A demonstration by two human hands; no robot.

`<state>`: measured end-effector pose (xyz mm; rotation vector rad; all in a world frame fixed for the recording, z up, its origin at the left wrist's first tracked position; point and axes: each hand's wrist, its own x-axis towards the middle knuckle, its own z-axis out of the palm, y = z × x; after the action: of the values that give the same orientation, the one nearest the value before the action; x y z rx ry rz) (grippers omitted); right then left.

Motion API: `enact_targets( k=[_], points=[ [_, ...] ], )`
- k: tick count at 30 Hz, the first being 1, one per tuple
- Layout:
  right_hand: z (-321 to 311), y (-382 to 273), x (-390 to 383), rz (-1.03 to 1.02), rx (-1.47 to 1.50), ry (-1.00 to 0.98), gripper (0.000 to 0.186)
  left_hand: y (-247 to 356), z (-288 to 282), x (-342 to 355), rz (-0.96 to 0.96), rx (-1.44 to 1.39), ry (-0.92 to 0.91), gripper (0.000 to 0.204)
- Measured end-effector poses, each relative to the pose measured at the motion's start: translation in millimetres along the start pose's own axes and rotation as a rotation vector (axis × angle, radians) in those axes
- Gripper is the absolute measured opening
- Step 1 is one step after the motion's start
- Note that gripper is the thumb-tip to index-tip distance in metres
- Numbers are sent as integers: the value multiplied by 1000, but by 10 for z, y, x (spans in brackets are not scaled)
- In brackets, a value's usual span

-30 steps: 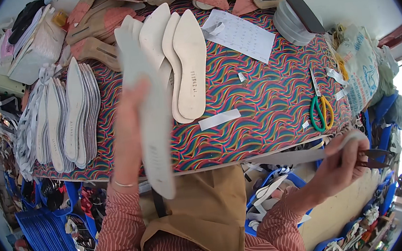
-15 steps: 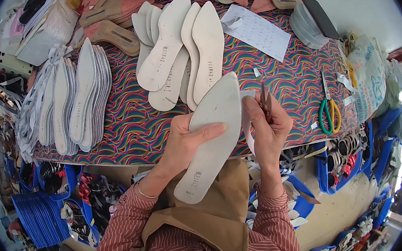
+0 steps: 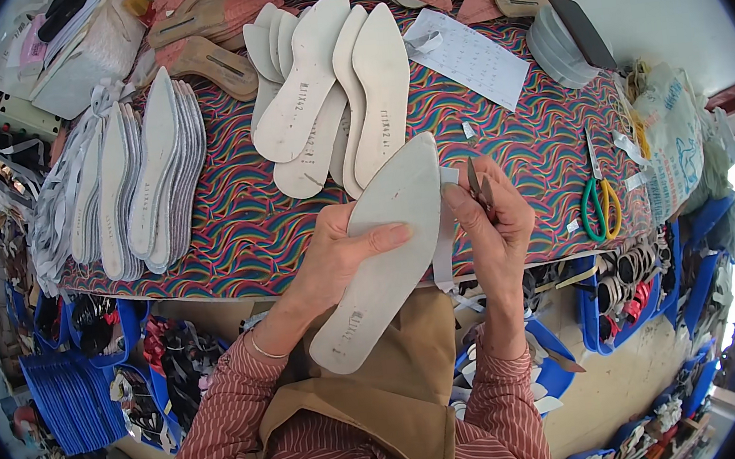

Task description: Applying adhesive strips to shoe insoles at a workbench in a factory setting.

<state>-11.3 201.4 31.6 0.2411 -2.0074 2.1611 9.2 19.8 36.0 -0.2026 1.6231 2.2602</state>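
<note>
The left hand (image 3: 339, 252) is closed on a pale grey pointed insole (image 3: 383, 250), thumb laid across its upper face and fingers behind it. The insole is held tilted above the near edge of the desk (image 3: 234, 235), its pointed toe up and away from the person, its heel down over the tan apron (image 3: 401, 378).

The right hand (image 3: 494, 221) is just beside the insole's toe on the right, clamped on a small pair of dark snips (image 3: 479, 186) whose tip points up. A narrow white strip (image 3: 445, 239) hangs down between the right hand and the insole's edge; whether the snips touch the strip cannot be told.

Relative to the held insole:
- Directly beyond its toe, a fanned heap of similar pale insoles (image 3: 331, 99) lies flat on the wavy multicoloured desk cover.
- Well to the left, a row of insoles stacked on edge (image 3: 143, 181).
- Beyond and to the right, a white printed sheet (image 3: 466, 58).
- Further right, near the desk's edge, scissors with green and yellow handles (image 3: 600, 205).
- Far beyond, at the back of the desk, brown and reddish shoe soles (image 3: 211, 17).
- Below left, blue crates (image 3: 72, 404) on the floor.

Both forearms wear red-and-white striped sleeves (image 3: 226, 415).
</note>
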Motion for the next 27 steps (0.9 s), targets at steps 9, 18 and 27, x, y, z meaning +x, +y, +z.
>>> enact_targets(
  k=[9,18,27],
  points=[
    [-139,-44,32,338,425,-120,7,48,12,-41,50,38,-86,24],
    [169,148,-18,61,163,207,12,47,132,-5,305,193,23,32],
    [51,-27,-223,350,122,-162,15,268,9,17,325,128,98,30]
  ],
)
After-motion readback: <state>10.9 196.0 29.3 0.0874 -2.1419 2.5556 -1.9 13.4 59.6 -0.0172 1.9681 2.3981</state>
